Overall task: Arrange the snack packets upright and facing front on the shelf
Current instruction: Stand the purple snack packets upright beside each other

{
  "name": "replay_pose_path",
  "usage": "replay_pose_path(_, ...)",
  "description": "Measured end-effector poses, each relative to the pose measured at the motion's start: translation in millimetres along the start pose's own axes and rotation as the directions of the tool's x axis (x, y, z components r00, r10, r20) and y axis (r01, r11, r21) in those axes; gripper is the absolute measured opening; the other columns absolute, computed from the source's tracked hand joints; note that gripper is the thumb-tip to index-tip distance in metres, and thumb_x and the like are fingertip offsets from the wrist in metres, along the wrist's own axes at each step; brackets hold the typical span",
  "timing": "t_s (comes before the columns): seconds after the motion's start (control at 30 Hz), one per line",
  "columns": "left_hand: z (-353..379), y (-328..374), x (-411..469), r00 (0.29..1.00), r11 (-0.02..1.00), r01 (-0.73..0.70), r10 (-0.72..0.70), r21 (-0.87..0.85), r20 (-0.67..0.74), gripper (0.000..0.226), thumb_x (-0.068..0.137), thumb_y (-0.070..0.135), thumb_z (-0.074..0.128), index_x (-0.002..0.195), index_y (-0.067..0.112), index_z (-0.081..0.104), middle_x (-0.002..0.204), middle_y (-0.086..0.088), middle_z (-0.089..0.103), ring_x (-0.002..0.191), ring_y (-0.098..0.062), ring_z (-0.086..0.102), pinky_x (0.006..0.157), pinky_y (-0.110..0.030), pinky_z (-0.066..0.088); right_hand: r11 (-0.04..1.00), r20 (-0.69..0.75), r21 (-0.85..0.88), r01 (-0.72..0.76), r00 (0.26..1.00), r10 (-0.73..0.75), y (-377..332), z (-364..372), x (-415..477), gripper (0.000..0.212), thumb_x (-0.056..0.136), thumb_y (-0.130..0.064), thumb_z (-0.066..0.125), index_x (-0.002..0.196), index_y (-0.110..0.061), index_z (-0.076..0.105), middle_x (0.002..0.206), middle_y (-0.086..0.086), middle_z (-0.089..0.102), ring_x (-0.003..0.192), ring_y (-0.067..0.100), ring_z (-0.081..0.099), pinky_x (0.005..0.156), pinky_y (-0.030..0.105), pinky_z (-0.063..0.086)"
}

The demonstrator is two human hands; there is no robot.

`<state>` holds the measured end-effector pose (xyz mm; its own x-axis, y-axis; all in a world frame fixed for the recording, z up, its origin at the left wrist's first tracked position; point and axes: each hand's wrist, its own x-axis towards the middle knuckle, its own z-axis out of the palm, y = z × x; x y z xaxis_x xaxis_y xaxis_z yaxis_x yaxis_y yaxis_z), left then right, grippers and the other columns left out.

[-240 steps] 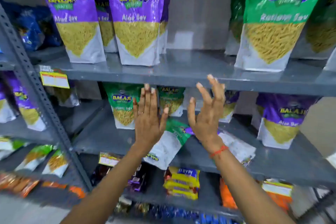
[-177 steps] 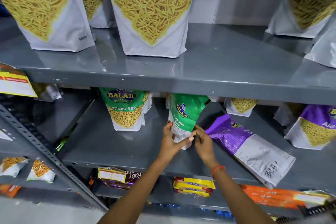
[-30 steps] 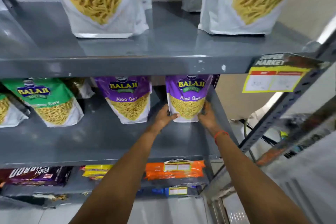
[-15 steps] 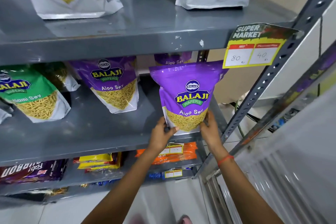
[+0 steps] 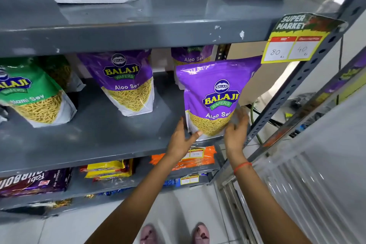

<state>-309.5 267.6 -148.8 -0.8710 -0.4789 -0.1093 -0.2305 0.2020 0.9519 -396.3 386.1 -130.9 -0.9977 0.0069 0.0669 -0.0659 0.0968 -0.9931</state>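
Observation:
A purple Aloo Sev packet (image 5: 214,93) stands upright, front facing me, at the front right corner of the grey middle shelf (image 5: 95,140). My left hand (image 5: 181,140) holds its lower left corner with the thumb on its front. My right hand (image 5: 236,128) cups its lower right side. Behind it stands another purple packet (image 5: 193,56), mostly hidden. A second purple Aloo Sev packet (image 5: 128,81) stands upright further left, and a green Ratlami Sev packet (image 5: 33,95) stands at the left edge.
The upper shelf (image 5: 138,33) carries large white-bottomed packets. A price tag (image 5: 295,43) hangs at its right end on the perforated upright (image 5: 301,77). Below lie orange (image 5: 200,156), yellow (image 5: 109,170) and purple (image 5: 33,182) packs. My feet show on the tiled floor.
The purple packet came forward from the back of the shelf to the front right corner, held in both hands. In the last half second it stayed almost still.

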Motion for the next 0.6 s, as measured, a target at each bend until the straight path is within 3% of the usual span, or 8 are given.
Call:
replay_pose_path(0.07,-7.0,0.0,-1.4,1.000,1.000,-0.021,0.021,0.020,-0.003,0.073,0.083,0.034,0.061,0.142,0.015,0.024,0.149,-0.001,0.036,0.134,-0.016,0.036,0.106,-0.027,0.034,0.985,-0.213,-0.044,0.168,0.962,-0.173,-11.4,5.8,-15.3,0.051,0.073,-0.002,0.033,0.123,-0.004,0.040,0.129,0.011,0.047,0.124,0.034,0.042,0.109,0.056,0.033)
replay_pose_path(0.13,-15.7,2.0,-7.2,0.997,0.997,-0.051,0.054,0.055,-0.063,0.073,0.086,0.035,0.056,0.144,0.015,0.016,0.155,-0.002,0.022,0.141,-0.014,0.024,0.108,-0.019,0.022,0.932,-0.257,-0.057,0.357,0.897,-0.359,-29.3,16.6,-38.1,0.041,0.074,-0.004,0.035,0.113,-0.016,0.043,0.112,-0.005,0.046,0.111,0.036,0.046,0.103,0.057,0.036)
replay_pose_path(0.2,-29.1,7.4,-13.9,0.979,0.989,-0.132,0.141,0.069,-0.146,0.070,0.089,0.033,0.051,0.145,0.016,0.013,0.157,0.000,0.017,0.140,-0.008,0.019,0.104,-0.012,0.017,0.867,-0.206,-0.079,0.491,0.843,-0.496,-45.1,34.8,-63.7,0.032,0.080,-0.001,0.038,0.105,-0.019,0.045,0.104,-0.001,0.045,0.102,0.033,0.047,0.101,0.039,0.038)
replay_pose_path(0.27,-51.1,10.0,-16.7,0.940,0.973,-0.217,0.231,0.084,-0.249,0.070,0.090,0.032,0.050,0.145,0.020,0.008,0.157,0.000,0.013,0.141,-0.006,0.017,0.111,-0.018,0.017,0.796,-0.128,-0.137,0.590,0.786,-0.605,-56.3,60.8,-85.7,0.027,0.082,0.001,0.039,0.102,-0.013,0.048,0.101,0.011,0.048,0.101,0.022,0.045,0.099,0.018,0.032)
replay_pose_path(0.33,-78.7,6.4,-12.1,0.890,0.963,-0.252,0.268,0.093,-0.369,0.077,0.089,0.033,0.052,0.145,0.021,0.001,0.158,-0.002,0.009,0.144,-0.012,0.014,0.117,-0.029,0.018,0.771,-0.035,-0.109,0.628,0.772,-0.634,-59.1,89.4,-96.6,0.029,0.080,0.005,0.038,0.104,-0.006,0.052,0.101,0.020,0.051,0.103,0.012,0.042,0.097,0.013,0.031)
replay_pose_path(0.43,-129.4,-12.3,6.6,0.830,0.979,-0.181,0.202,0.091,-0.520,0.095,0.080,0.038,0.062,0.144,0.009,-0.001,0.157,-0.007,0.001,0.145,-0.017,0.006,0.120,-0.037,0.010,0.822,0.139,-0.053,0.568,0.819,-0.557,-51.1,139.2,-91.7,0.042,0.074,0.010,0.040,0.112,-0.004,0.050,0.112,0.019,0.050,0.111,0.020,0.046,0.099,0.032,0.041)
replay_pose_path(0.5,-161.4,-31.0,28.1,0.839,0.996,-0.027,0.069,0.086,-0.540,0.113,0.067,0.043,0.070,0.143,0.001,-0.002,0.157,-0.016,0.000,0.145,-0.024,0.003,0.118,-0.035,0.007,0.891,0.261,-0.121,0.438,0.880,-0.397,-39.2,172.1,-71.6,0.057,0.067,0.012,0.042,0.122,-0.003,0.044,0.124,0.020,0.048,0.119,0.031,0.045,0.105,0.041,0.037)
replay_pose_path(0.6,-197.4,-50.6,54.3,0.906,0.991,0.136,-0.120,0.010,-0.406,0.117,0.054,0.048,0.082,0.141,0.002,0.019,0.149,-0.021,0.030,0.138,-0.030,0.032,0.116,-0.041,0.026,0.965,0.432,-0.205,0.160,0.900,-0.057,-16.2,209.7,-31.0,0.074,0.069,0.017,0.050,0.137,0.006,0.022,0.146,0.027,0.030,0.137,0.036,0.029,0.118,0.042,0.020)
